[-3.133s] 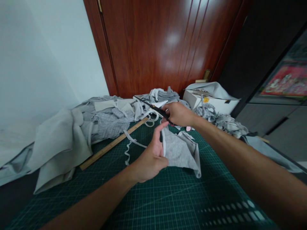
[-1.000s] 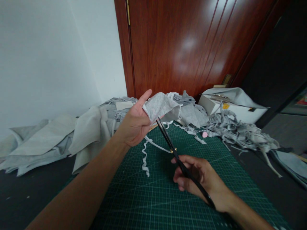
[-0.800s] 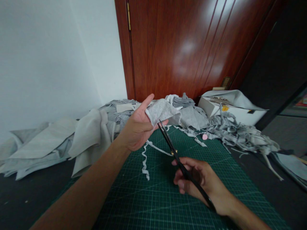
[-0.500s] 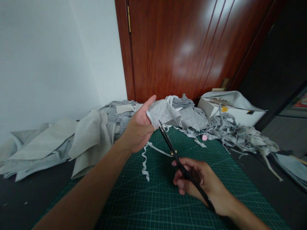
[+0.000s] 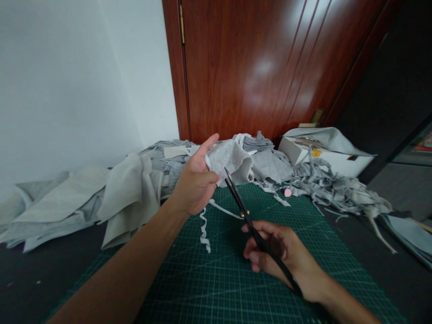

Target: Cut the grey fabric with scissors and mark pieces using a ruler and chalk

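Observation:
My left hand (image 5: 199, 180) pinches a light grey piece of cloth (image 5: 231, 157) between thumb and fingers, with the index finger stretched up. The cloth hangs to the right of the hand, its lower edge curled. In my right hand (image 5: 278, 254) is a pair of long black scissors (image 5: 251, 225) with a gold-coloured pivot. The scissor blades look almost closed, and their tips lie in front of the cloth, close to my left thumb. Below my left hand a curled white strip (image 5: 203, 231) lies on the green cutting mat (image 5: 216, 279).
Cloth pieces (image 5: 126, 189) are piled on the left. At the right are a tangle of grey strips (image 5: 337, 189) and a white box (image 5: 327, 155). A pink round object (image 5: 287, 192) lies at the mat's far edge. A wooden door (image 5: 236, 67) stands behind.
The cloth in my left hand has swung and curled inward at its right edge. My left hand has shifted slightly to the right. My right hand and the scissors have hardly moved.

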Tool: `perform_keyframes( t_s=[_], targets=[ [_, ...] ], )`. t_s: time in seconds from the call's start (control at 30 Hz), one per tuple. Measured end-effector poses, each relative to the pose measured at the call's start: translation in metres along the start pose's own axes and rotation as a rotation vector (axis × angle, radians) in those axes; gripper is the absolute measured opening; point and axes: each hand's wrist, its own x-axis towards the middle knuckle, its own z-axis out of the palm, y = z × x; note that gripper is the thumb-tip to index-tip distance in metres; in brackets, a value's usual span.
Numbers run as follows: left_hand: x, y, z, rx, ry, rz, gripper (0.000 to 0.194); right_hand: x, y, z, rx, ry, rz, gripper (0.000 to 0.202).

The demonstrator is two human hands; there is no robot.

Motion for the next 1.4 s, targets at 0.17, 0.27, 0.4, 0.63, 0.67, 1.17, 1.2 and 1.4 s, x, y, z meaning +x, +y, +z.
perform_keyframes(
  t_s=[0.17, 0.27, 0.4, 0.63, 0.67, 1.17, 1.2, 1.4],
  targets=[
    [-0.003, 0.001, 0.003, -0.036, -0.002, -0.046, 0.109, 0.000, 0.001, 0.001, 0.009, 0.006, 0.008, 0.042],
    [-0.003, 0.001, 0.003, -0.063, -0.011, -0.058, 0.112, 0.000, 0.002, 0.000, 0.014, 0.001, 0.004, 0.042],
    [-0.002, -0.003, 0.001, -0.060, -0.051, -0.010, 0.111, 0.000, 0.002, 0.000, 0.018, 0.002, -0.001, 0.043],
    [-0.002, -0.007, 0.002, -0.102, -0.044, -0.004, 0.109, -0.001, 0.003, 0.001, 0.015, 0.026, -0.019, 0.047],
    [-0.002, -0.007, 0.002, -0.109, -0.038, -0.010, 0.110, -0.001, 0.004, 0.001, 0.013, 0.026, -0.018, 0.046],
    [-0.004, 0.000, 0.005, -0.168, -0.075, -0.024, 0.112, -0.001, 0.010, 0.002, -0.043, 0.051, -0.010, 0.039],
    [-0.005, 0.000, 0.005, -0.167, -0.079, -0.028, 0.111, -0.002, 0.010, 0.002, -0.042, 0.052, -0.005, 0.040],
    [-0.006, 0.000, 0.005, -0.179, -0.112, -0.038, 0.104, -0.003, 0.011, 0.003, -0.059, 0.051, 0.012, 0.044]
  ],
)
